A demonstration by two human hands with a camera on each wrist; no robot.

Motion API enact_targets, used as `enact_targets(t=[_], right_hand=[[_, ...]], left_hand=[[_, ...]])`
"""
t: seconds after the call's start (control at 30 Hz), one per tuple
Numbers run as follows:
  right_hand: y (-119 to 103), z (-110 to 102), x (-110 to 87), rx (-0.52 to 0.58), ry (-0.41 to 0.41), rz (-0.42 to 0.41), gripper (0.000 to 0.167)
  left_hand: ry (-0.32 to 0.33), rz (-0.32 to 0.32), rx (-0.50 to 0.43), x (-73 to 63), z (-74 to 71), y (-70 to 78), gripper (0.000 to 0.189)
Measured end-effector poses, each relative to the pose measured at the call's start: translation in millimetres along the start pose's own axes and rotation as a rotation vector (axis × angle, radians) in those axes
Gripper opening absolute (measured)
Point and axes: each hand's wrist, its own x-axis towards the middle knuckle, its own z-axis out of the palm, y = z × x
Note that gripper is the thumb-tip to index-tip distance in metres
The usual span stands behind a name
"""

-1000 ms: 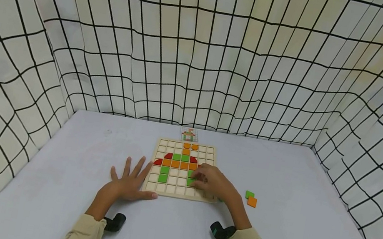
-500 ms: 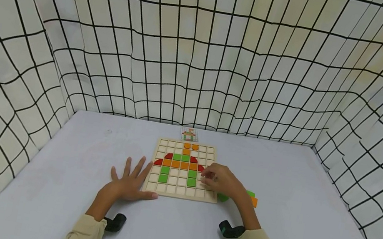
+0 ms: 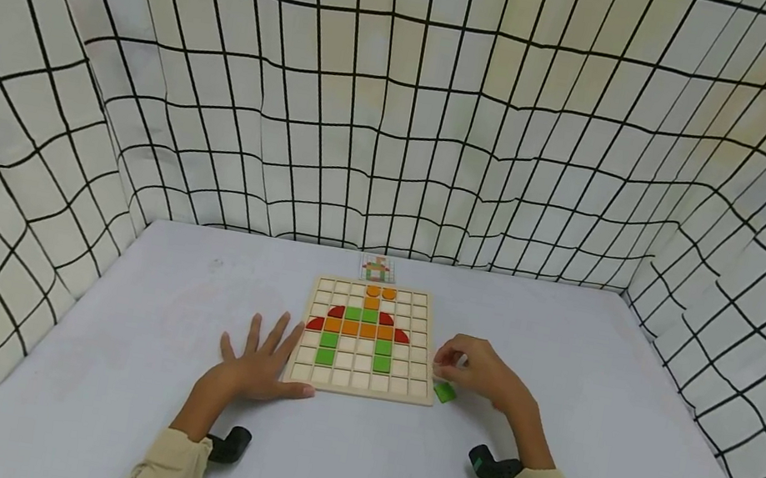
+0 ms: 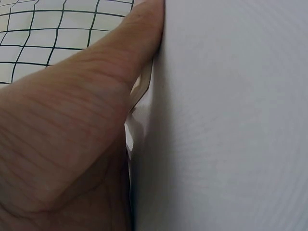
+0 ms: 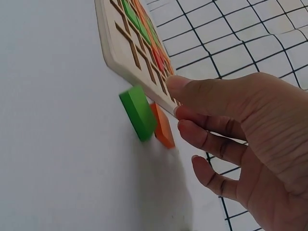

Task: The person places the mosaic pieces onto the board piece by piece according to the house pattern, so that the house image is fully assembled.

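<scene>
A wooden grid board (image 3: 412, 392) lies on the white table, its cells partly filled with flat tiles: orange circles (image 3: 381, 293), an orange row (image 3: 359, 328), green squares (image 3: 327, 348) and red curved pieces (image 3: 401, 335). Spread flat, my left hand (image 3: 258, 370) rests with its forefinger at the board's left edge and its thumb by the front corner. My right hand (image 3: 479, 369) hovers by the right edge, fingers loosely bent and nothing visible between them. Close below it are a loose green tile (image 5: 138, 113) and an orange tile (image 5: 163, 126); the head view hides the orange one.
A small pattern card (image 3: 378, 269) lies behind the board. Black netting (image 3: 407, 141) over white walls encloses the table's back and sides. Black wrist cameras (image 3: 493, 465) sit at both cuffs.
My right hand has moved right, off the board to the loose tiles, uncovering the green squares and the red piece on the right. My left hand stays in place.
</scene>
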Motion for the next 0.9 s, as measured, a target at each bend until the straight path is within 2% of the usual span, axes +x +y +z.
enact_targets(t=[0.27, 0.5, 0.73, 0.9], right_hand=[[8.8, -5.8, -13.9, -0.008, -0.053, -0.013, 0.022], [11.6, -4.8, -18.8, -0.039, -0.102, -0.023, 0.023], [14.3, -3.8, -16.9, -0.157, -0.041, -0.046, 0.025], [16.0, -2.4, -17.4, -0.131, -0.023, -0.044, 0.027]], left_hand=[[0.003, -0.002, -0.005, 1.2, 0.7, -3.4, 0.112], [0.003, -0.002, -0.006, 2.4, 3.7, -6.4, 0.113], [0.006, -0.002, -0.001, 2.3, 4.1, -5.6, 0.113], [0.001, 0.000, 0.003, 2.2, 3.4, -4.6, 0.112]])
